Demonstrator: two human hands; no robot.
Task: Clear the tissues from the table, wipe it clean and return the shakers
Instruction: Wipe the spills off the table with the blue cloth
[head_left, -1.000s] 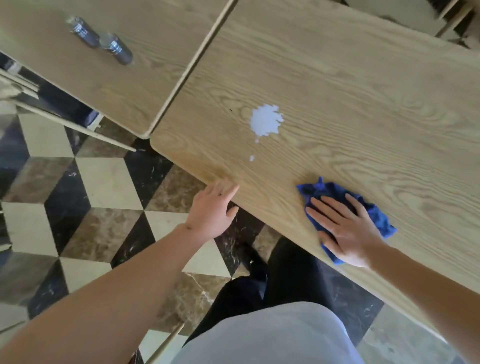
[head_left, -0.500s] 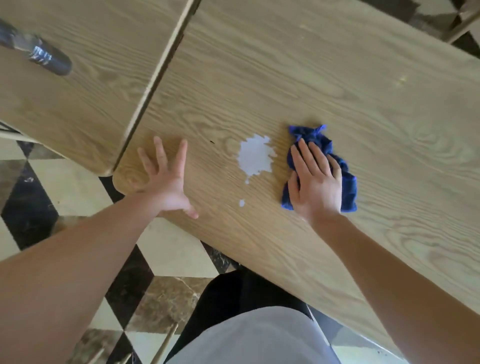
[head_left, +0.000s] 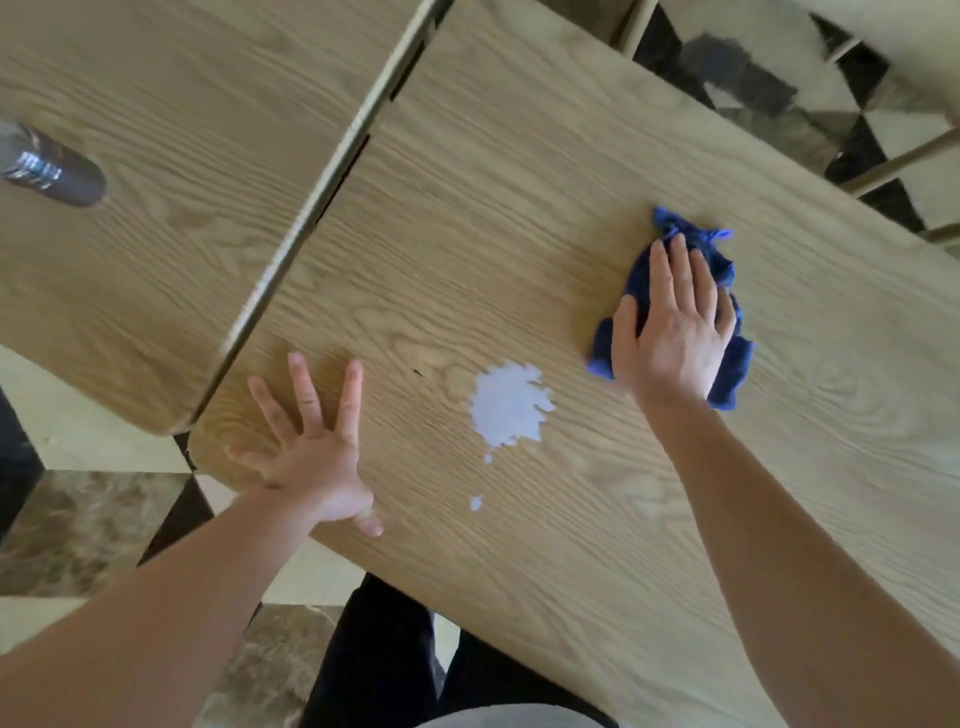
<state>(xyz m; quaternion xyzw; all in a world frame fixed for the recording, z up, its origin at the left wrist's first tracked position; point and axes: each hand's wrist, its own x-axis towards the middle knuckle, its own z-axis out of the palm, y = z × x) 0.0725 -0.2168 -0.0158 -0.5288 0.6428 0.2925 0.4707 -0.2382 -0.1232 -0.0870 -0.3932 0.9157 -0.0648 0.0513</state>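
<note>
A white spill (head_left: 509, 405) with small drops below it lies on the wooden table (head_left: 519, 218). My right hand (head_left: 670, 322) presses flat on a crumpled blue cloth (head_left: 722, 260), up and to the right of the spill. Fingers spread, my left hand (head_left: 311, 447) rests flat near the table's left corner. One dark shaker (head_left: 52, 166) with a silver band stands on the neighbouring table (head_left: 156, 208) at the far left, partly cut off by the frame edge.
A narrow gap (head_left: 332, 176) separates the two tables. Below is a checkered tile floor (head_left: 78, 519). Chair frames (head_left: 893, 156) stand at the upper right beyond the table. My dark trousers (head_left: 384, 660) are against the near edge.
My right hand slid the blue cloth from the near edge up past the spill to its far right. My left hand moved onto the table corner and spread flat.
</note>
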